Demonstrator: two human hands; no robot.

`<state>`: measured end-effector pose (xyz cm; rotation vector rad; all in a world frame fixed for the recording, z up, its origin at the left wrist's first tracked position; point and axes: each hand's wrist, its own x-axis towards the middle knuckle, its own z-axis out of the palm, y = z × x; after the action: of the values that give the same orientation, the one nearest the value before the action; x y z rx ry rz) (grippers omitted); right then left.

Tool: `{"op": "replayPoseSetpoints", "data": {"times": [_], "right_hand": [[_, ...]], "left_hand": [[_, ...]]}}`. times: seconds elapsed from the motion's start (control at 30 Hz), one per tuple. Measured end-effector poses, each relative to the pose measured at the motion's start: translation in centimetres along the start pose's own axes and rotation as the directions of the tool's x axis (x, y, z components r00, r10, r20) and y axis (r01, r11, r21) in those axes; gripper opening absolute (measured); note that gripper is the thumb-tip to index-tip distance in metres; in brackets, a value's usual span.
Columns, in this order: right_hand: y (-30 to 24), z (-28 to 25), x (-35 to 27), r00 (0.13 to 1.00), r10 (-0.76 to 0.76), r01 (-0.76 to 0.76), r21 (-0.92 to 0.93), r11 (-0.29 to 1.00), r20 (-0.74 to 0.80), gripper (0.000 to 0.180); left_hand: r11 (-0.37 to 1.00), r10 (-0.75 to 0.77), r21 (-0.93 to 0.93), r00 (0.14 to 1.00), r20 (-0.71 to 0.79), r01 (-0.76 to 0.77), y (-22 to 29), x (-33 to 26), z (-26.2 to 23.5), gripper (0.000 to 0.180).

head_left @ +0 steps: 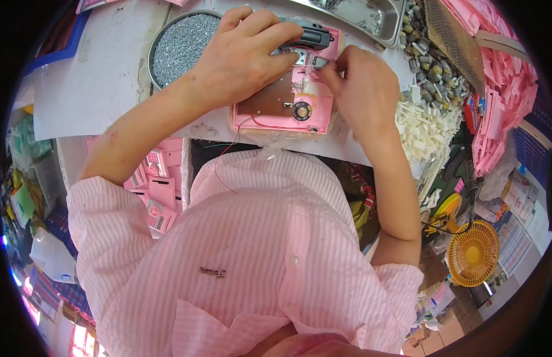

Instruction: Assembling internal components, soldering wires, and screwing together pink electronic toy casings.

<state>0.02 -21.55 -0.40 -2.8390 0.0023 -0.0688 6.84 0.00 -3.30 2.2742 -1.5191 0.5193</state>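
Note:
A pink plastic panel (282,123) lies on the table in front of me, fitted with a brown board (265,98), a round black part (301,111) and thin wires. My left hand (246,59) reaches over it from the left, its fingers and thumb closed about a long black plastic part (315,38) at the panel's far end. From the right, my right hand (366,86) pinches a small grey metal piece (319,62) against the panel, beside that black part. A loose red wire (235,143) trails from the panel onto my shirt.
A round tray (154,74) full of small screws stands left of the panel. Behind it is a metal tray (386,37). On the right lie heaps of small metal motors (434,68), white plastic pieces (428,128) and pink parts (496,119). A yellow fan (473,253) stands lower right.

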Motion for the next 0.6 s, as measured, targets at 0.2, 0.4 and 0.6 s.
{"op": "replayPoseSetpoints", "data": {"times": [0.2,0.4,0.6], "right_hand": [[-0.3,-0.6,0.2,0.964,-0.264,0.254,-0.222,0.941,-0.016,0.020],[2.9,-0.5,-2.8,0.990,-0.029,0.079,0.359,0.930,-0.141,0.017],[3.0,-0.4,-4.1,0.985,-0.010,0.084,0.424,0.902,-0.173,0.011]], "left_hand": [[0.999,0.012,-0.053,1.000,0.023,-0.011,-0.7,0.2,-1.0,0.022],[0.997,0.069,0.022,0.997,0.028,-0.070,-0.7,-1.1,-0.3,0.033],[0.984,0.177,-0.017,0.979,0.104,-0.176,0.3,0.7,0.2,0.035]]}}
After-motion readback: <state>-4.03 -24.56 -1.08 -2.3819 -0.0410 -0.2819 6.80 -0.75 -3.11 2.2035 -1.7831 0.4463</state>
